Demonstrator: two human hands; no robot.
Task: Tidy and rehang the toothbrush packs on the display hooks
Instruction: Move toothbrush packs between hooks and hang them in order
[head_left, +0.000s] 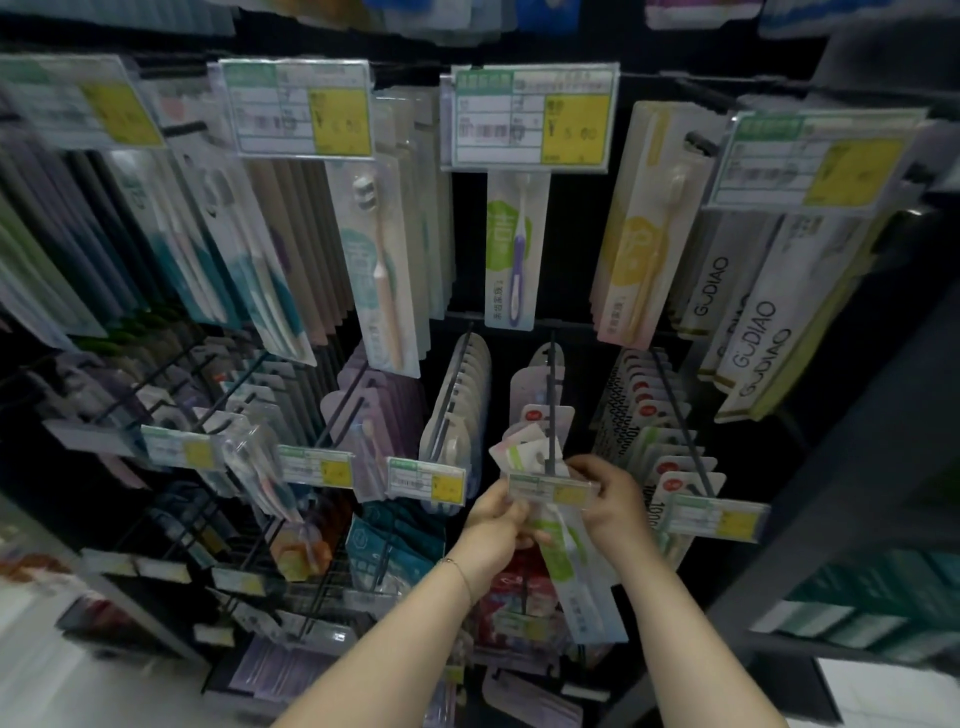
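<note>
Head view of a shop display of hanging toothbrushes; both hands meet at the front end of one dark hook (552, 395) in the lower row, right of centre; a price tag (548, 488) sits across the tip of that hook; the left hand (493, 519) grips a white and green toothbrush pack (571, 566) near its upper part, fingers curled round it; the right hand (610, 499) has its fingers curled in at the right end of the tag, but whether they pinch the tag or the pack's top cannot be told; the pack's long axis slants from the hook tip down and to the right, below both hands; a few card tops (527, 449) fan out just above the left hand, beside the hook tip; the hanging end already lies near the tip, so the next move looks like threading it on
</note>
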